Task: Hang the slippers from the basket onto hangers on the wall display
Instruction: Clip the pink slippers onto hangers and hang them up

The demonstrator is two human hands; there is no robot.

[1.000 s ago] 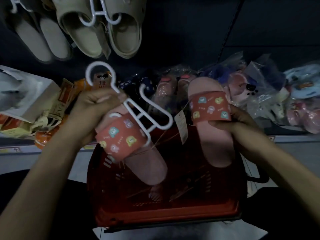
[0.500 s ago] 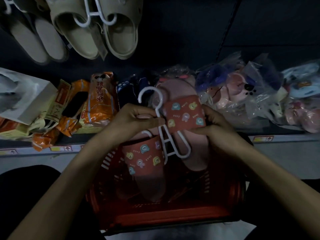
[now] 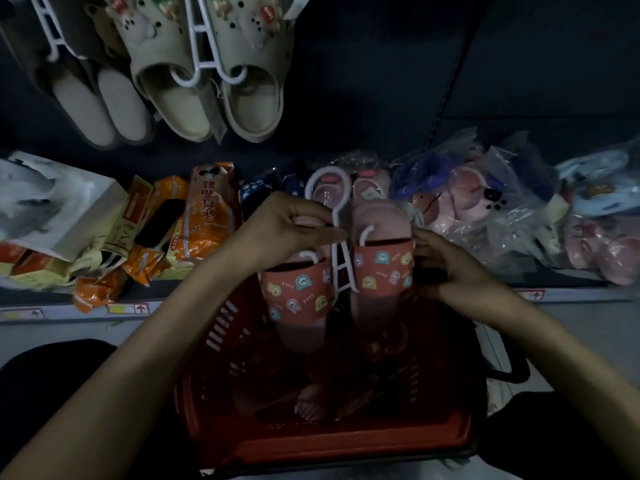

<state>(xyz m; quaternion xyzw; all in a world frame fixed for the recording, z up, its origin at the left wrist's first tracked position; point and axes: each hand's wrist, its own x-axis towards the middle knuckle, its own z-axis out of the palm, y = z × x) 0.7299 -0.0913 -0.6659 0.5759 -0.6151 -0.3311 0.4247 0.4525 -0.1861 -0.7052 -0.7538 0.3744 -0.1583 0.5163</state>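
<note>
Basket (image 3: 346,441) below, red. Above it, pink slippers (image 3: 298,289) sit on the prongs of a white hanger (image 3: 341,268). Left hand (image 3: 287,230) pinches the hanger's neck; right hand (image 3: 446,268) curls round the right slipper (image 3: 382,271) strap. Seat both straps fully, I'd say, before lifting.

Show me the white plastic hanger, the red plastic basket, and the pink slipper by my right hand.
White plastic hanger (image 3: 327,169): head view, top of its hook.
Red plastic basket (image 3: 329,445): head view, near rim.
Pink slipper with red cartoon strap (image 3: 381,268): head view, middle of the strap.
</note>
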